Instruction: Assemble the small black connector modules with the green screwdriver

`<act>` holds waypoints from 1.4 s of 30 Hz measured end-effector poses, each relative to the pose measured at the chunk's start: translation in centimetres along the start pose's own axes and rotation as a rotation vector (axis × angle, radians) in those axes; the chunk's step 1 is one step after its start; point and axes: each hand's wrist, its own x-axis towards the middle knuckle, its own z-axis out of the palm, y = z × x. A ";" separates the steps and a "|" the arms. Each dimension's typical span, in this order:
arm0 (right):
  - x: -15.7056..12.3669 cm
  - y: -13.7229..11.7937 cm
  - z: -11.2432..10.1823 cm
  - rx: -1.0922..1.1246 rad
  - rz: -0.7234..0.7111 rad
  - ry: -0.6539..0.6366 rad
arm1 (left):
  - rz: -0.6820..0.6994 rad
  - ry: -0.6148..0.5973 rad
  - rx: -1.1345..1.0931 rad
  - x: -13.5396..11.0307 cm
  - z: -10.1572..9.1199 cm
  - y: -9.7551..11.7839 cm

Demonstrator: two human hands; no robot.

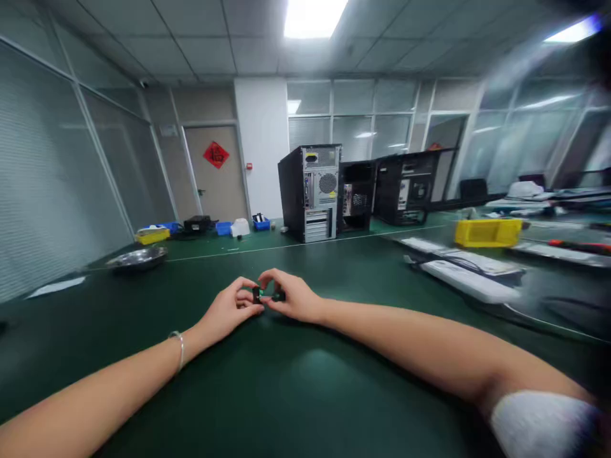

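My left hand [235,304] pinches a small black part with a bit of green on it [256,294] between thumb and fingers, just above the dark green work table [315,388]. Right beside it, the fingers of my right hand [294,296] are closed on a small dark piece [279,296]. A thin, pale shaft seems to run from this piece to the black part. Both hands meet near the middle of the head view, and their fingertips almost touch. The parts are too small to name exactly.
Computer towers [317,197] stand at the back. A metal bowl [138,257] sits at the left, with blue bins [223,228] behind it. To the right are a white power strip [470,281], a yellow basket [487,233] and loose cables.
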 end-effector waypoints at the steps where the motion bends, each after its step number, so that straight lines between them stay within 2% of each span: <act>1: 0.0 -0.1 -0.1 -0.007 -0.003 -0.002 | 0.012 -0.001 0.023 -0.2 0.0 0.1; 7: 0.0 -0.6 -0.3 -0.035 -0.047 -0.031 | 0.069 -0.012 0.063 -0.5 0.0 0.0; 15: 0.1 -0.4 -0.1 0.036 -0.084 0.029 | 0.015 -0.027 -0.206 0.0 -0.2 -0.2; 22: 0.0 -0.4 0.1 0.053 -0.133 0.005 | 0.054 0.085 -0.069 0.0 -0.4 0.2; 33: 0.0 -0.9 0.0 0.049 -0.139 0.042 | 0.126 0.157 -0.016 0.0 -0.3 0.3; 38: 0.3 -0.3 0.1 0.077 -0.080 0.096 | 0.064 0.159 -0.056 0.3 -0.3 0.0; 42: 0.5 0.4 0.3 0.068 0.054 0.113 | -0.004 0.158 -0.118 0.5 -0.5 -0.4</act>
